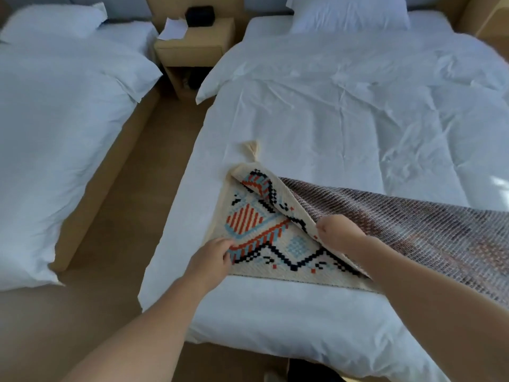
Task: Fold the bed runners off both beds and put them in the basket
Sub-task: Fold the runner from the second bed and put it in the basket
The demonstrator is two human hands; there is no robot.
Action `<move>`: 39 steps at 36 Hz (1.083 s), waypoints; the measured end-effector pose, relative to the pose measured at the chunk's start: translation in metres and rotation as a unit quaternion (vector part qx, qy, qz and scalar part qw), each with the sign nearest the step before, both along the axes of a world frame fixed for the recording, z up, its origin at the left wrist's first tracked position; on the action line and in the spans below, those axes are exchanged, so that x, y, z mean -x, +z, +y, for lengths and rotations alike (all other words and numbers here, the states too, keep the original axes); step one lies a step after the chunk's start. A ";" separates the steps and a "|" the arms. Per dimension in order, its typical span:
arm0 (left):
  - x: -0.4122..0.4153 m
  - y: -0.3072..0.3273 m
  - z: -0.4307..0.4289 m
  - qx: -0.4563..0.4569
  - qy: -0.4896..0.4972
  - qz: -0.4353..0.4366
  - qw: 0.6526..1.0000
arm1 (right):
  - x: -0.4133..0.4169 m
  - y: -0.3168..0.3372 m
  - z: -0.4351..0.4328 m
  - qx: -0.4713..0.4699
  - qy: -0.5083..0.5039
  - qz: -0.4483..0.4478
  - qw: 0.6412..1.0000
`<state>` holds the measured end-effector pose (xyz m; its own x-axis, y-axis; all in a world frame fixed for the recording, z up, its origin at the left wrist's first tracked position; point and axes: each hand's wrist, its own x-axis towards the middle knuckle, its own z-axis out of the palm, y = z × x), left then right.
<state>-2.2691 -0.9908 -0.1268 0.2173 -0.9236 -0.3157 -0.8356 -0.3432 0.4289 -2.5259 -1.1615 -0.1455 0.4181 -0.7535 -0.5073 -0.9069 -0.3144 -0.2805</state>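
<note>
- Runner point(248, 224) lies across the foot end of the right bed point(344, 119), so that's where the task thing is at.
- Right hand point(340, 234) is closed around the runner's edge. It has a flap lifted and turned over, so the brownish striped backside faces up to the right of that hand.
- Left hand point(213, 256) has its fingers curled onto the runner's left end, pinching it down by the near corner. It sits lower and to the left of the right hand.
- Between the two hands you can see the patterned face: cream with orange, light blue and black zigzags.
- A cream tassel point(251, 150) sticks out from the far corner, past both hands, and lies flat on the white duvet.
- Far beyond the right hand there's a white pillow point(347, 15) at the head of the bed.
- Way off to the left of the left hand, across a strip of floor point(132, 175), is the other bed point(55, 119), all white bedding.
- Nightstand point(192, 48) sits between the beds, with some paper point(172, 27) and a dark thing on top that's too blurry to call.
</note>
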 end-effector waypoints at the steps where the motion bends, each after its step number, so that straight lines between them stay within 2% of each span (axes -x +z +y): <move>1: -0.008 -0.006 -0.006 0.000 -0.005 -0.003 1.000 | -0.010 -0.003 -0.010 -0.001 0.003 -0.005 1.000; 9: -0.055 -0.048 -0.060 -0.004 -0.017 -0.010 1.000 | -0.095 -0.043 -0.075 -0.045 -0.032 -0.023 0.998; 12: -0.073 -0.065 -0.078 -0.002 -0.040 -0.003 0.999 | -0.119 -0.067 -0.093 -0.047 -0.079 -0.038 0.995; 21: -0.125 -0.116 -0.136 0.027 -0.129 -0.010 0.991 | -0.168 -0.134 -0.117 0.031 -0.178 -0.035 0.983; 26: -0.134 -0.133 -0.160 0.048 -0.155 -0.023 0.986 | -0.178 -0.147 -0.115 0.069 -0.240 -0.052 0.967; 29: -0.133 -0.137 -0.175 0.066 -0.170 -0.025 0.983 | -0.185 -0.143 -0.098 0.086 -0.202 -0.106 0.970; 33: -0.126 -0.134 -0.200 0.099 -0.228 -0.056 0.967 | -0.187 -0.139 -0.062 0.149 -0.095 -0.174 0.969; 39: -0.116 -0.137 -0.223 0.082 -0.396 -0.118 0.907 | -0.181 -0.143 -0.014 0.173 0.010 -0.202 0.964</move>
<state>-2.1532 -1.2143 -0.2641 -0.4920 -0.8494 -0.1910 -0.8669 0.4579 0.1970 -2.3450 -1.1757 -0.2881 0.5442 -0.8387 -0.0202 -0.7393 -0.4680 -0.4841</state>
